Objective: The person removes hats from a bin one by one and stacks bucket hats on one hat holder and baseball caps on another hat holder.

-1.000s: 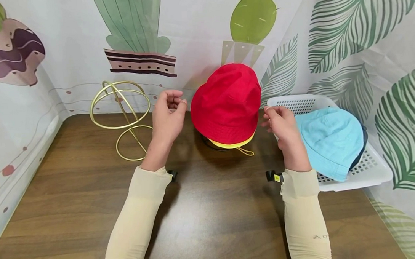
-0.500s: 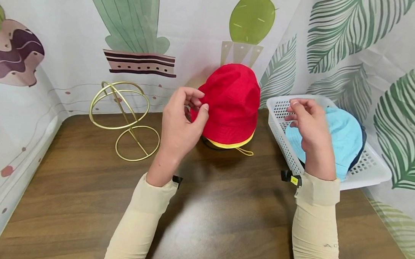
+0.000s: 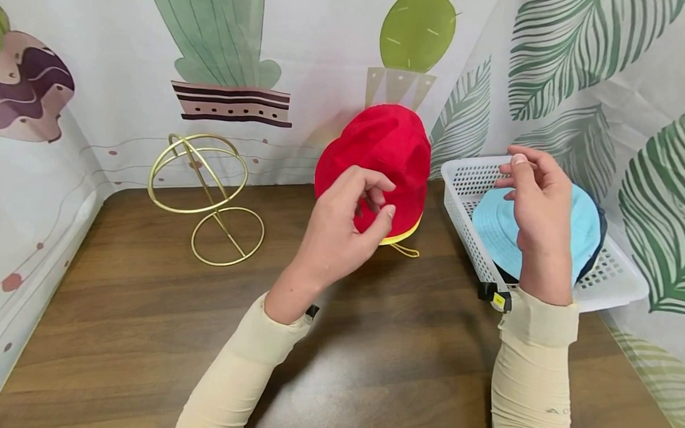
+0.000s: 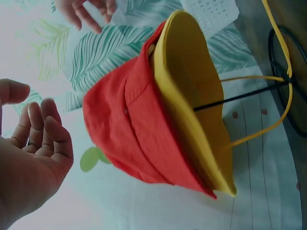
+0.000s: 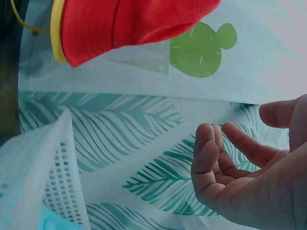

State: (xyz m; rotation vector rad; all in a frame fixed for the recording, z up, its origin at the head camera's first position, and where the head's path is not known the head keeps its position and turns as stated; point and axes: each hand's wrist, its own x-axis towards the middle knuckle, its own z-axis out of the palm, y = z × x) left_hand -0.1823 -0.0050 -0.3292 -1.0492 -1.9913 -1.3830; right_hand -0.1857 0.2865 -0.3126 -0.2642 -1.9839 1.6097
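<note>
A red bucket hat (image 3: pixel 385 137) sits over a yellow hat (image 4: pixel 192 86), both on a dark wire stand (image 4: pixel 240 98) whose post shows in the left wrist view. In front of the red hat hovers my left hand (image 3: pixel 345 223), fingers loosely bent with nothing between them; the left wrist view shows it apart from the hat. Over the white basket (image 3: pixel 461 216) hangs my right hand (image 3: pixel 543 210), its fingers relaxed and holding nothing. Beneath it a light blue bucket hat (image 3: pixel 492 224) lies in the basket, on top of something dark.
A gold wire hat stand (image 3: pixel 223 209) with nothing on it stands at the left of the wooden table (image 3: pixel 125 322). A yellow cord (image 3: pixel 406 251) hangs from the hats' brim onto the table. Printed cloth (image 3: pixel 325 51) walls the back and sides.
My left hand has moved right, from beside the gold stand to in front of the red hat. My right hand has moved right, away from that hat and over the basket.
</note>
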